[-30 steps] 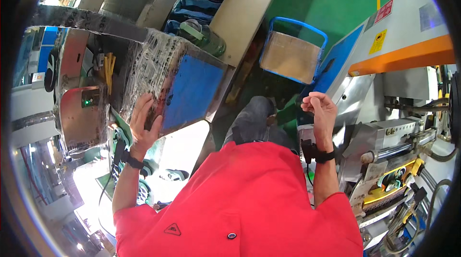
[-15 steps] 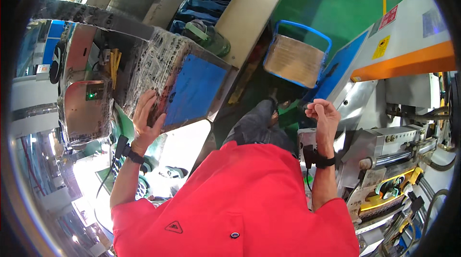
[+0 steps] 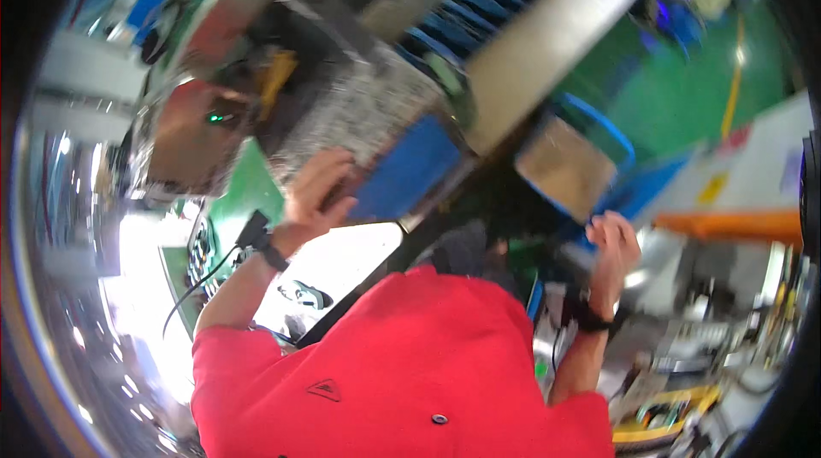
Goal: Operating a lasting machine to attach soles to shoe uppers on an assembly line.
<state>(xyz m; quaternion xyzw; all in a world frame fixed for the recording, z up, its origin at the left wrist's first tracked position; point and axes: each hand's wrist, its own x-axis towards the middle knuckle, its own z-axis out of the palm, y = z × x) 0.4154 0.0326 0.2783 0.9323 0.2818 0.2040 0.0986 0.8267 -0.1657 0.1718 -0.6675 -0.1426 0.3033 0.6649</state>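
Note:
My left hand (image 3: 318, 195) is spread, thumb apart from the fingers. It rests on or just over the edge of a box wrapped in clear film (image 3: 363, 103), beside its blue panel (image 3: 409, 169); contact cannot be made out. Nothing shows in that hand. Over on the right, my right hand (image 3: 611, 246) is raised with its fingers curled together, in front of a blue-framed cart (image 3: 569, 169) with a brown board top. Blur hides whether anything small sits between those fingers. Each wrist wears a black band.
A row of dark blue pieces (image 3: 496, 5) lies along a pale metal ledge (image 3: 556, 47) at the back. A film-wrapped control box (image 3: 190, 137) with a green light stands far left. Right are a white and orange machine (image 3: 735, 223) and a yellow-edged fixture (image 3: 667, 437).
The whole view has swung, so the surroundings appear shifted rightward and blurred. My left hand stays by the wrapped box's edge. My right hand stays raised, fingers curled.

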